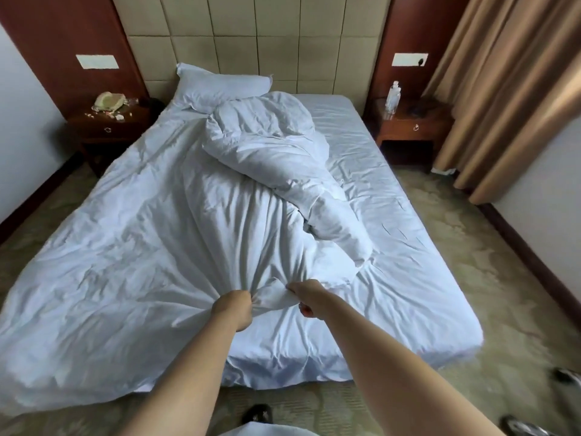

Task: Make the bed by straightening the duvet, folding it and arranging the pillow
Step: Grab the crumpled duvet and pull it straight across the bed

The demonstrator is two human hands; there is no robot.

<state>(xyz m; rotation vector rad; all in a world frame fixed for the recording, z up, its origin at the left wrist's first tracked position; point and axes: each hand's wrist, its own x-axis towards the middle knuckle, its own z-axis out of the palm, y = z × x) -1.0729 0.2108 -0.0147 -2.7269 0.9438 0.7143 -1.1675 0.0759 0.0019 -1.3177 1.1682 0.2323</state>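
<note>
Gripping a bunched fold of the white duvet (151, 215) near the foot of the bed (408, 247), the left hand (234, 309) and right hand (306, 298) have fingers curled tight on the cloth, close together. The pillow (220, 86) lies against the headboard (251, 36), well apart from both hands.

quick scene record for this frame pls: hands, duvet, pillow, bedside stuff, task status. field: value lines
left hand: grips bunched duvet fabric near the foot of the bed
right hand: grips the same bunch, beside the left
duvet: spread over the left half, rumpled in a heap up the middle
sheet: bare on the right half
pillow: at the headboard, left side
water bottle: upright on the right nightstand
status: duvet not yet straight or folded
</note>
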